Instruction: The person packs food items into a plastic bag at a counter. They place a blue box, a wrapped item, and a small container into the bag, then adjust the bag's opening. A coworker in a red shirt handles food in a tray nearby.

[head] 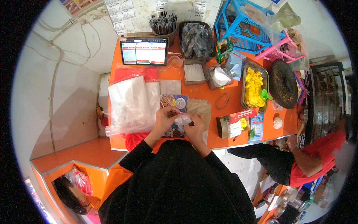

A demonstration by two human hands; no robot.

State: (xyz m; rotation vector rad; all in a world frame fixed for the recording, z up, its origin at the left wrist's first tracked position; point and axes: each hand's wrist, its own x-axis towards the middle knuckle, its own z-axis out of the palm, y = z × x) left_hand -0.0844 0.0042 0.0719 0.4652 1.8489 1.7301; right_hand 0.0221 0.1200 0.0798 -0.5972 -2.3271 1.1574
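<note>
Both my hands are at a small clear plastic bag [183, 120] over the front middle of the orange table. My left hand [166, 119] pinches its gathered upper end between thumb and fingers. On the other side my right hand [196, 127] grips the bag's body; a small dark thing shows by its fingertips, too small to name. Beneath my hands lie a printed blue sheet [181, 101] and brown paper [200, 108]. A stack of clear plastic bags [127, 98] lies left of my left hand. To the right rests a small open box [223, 127] with a printed card on it.
A tablet [144, 51] stands at the back left. At right, a tray [246, 105] holds yellow pieces and a green scoop [264, 94]. A loose band [223, 100] lies nearer. Blue plastic baskets [237, 25] stand behind. A person in red [316, 156] is at far right.
</note>
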